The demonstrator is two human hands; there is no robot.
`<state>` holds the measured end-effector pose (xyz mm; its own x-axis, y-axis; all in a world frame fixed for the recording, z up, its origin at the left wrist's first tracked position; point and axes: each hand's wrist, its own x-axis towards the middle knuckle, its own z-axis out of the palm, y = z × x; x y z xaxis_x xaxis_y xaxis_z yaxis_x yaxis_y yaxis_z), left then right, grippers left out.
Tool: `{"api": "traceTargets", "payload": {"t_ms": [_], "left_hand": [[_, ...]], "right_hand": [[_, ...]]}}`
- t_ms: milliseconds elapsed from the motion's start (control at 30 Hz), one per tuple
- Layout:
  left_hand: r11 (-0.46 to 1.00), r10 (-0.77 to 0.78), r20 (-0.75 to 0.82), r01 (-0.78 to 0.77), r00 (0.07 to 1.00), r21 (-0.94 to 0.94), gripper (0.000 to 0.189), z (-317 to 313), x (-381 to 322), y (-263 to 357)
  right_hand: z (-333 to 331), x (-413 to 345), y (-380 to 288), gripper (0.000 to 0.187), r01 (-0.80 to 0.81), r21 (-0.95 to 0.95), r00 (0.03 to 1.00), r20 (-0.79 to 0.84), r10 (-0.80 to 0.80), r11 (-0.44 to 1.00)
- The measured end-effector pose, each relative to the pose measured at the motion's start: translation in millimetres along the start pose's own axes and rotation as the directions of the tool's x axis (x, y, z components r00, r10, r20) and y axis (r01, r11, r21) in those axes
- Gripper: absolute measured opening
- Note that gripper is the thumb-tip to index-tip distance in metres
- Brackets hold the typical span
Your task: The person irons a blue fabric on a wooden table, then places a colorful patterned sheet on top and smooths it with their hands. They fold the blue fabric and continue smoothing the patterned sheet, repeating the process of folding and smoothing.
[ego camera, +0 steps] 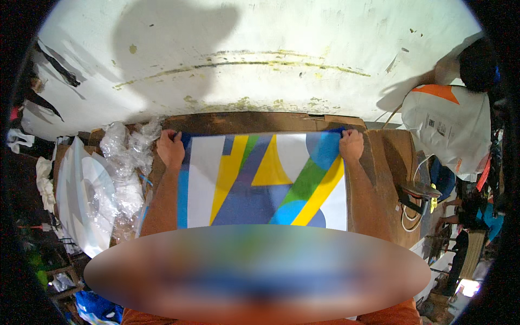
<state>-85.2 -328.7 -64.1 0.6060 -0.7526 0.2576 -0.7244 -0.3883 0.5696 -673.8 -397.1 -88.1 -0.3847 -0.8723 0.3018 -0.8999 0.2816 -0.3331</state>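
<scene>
A sheet with a geometric pattern (260, 203) in yellow, green, blue, purple and white lies spread on a brown cardboard-like surface (243, 122). Whether it is cloth or plastic I cannot tell. My left hand (170, 149) pinches its far left corner, where a dark blue edge shows. At the far right corner, my right hand (352, 145) grips the blue edge between thumb and fingers. Both arms reach forward along the sheet's sides. A blurred oval covers the near part of the sheet and my forearms.
Crumpled clear plastic wrap (130, 150) and folded white sheeting (83, 199) lie left of my arm. On the right are a corded appliance resembling a clothes iron (418, 197) and a hanging white bag (447, 126). A stained white wall (264, 89) rises behind. A person's limbs show far right.
</scene>
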Motion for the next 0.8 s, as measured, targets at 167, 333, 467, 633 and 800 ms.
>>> {"api": "traceTargets", "payload": {"t_ms": [167,333,467,633,800], "left_hand": [[0.983,0.002,0.104,-0.021,0.995,0.182,0.032,4,13,11],[0.976,0.215,-0.004,-0.216,0.976,-0.031,0.043,-59,-32,-15],[0.955,0.297,-0.051,-0.295,0.954,0.037,0.038,-136,-127,-43],[0.953,0.293,0.025,-0.294,0.956,0.070,0.033,-215,-305,-48],[0.927,0.343,0.196,-0.365,0.919,0.090,0.049,-237,-414,-60]], "right_hand": [[6,19,-2,0.027,-0.016,0.013,0.994,0.111,0.014,1.000],[-54,-22,31,0.035,0.063,0.381,0.995,0.046,-0.087,0.922],[-139,-161,64,0.041,0.342,0.163,0.928,0.094,-0.360,0.925],[-217,-334,59,0.058,0.409,0.192,0.873,0.204,-0.443,0.892],[-236,-388,54,0.072,0.520,0.179,0.722,0.431,-0.541,0.835]]}}
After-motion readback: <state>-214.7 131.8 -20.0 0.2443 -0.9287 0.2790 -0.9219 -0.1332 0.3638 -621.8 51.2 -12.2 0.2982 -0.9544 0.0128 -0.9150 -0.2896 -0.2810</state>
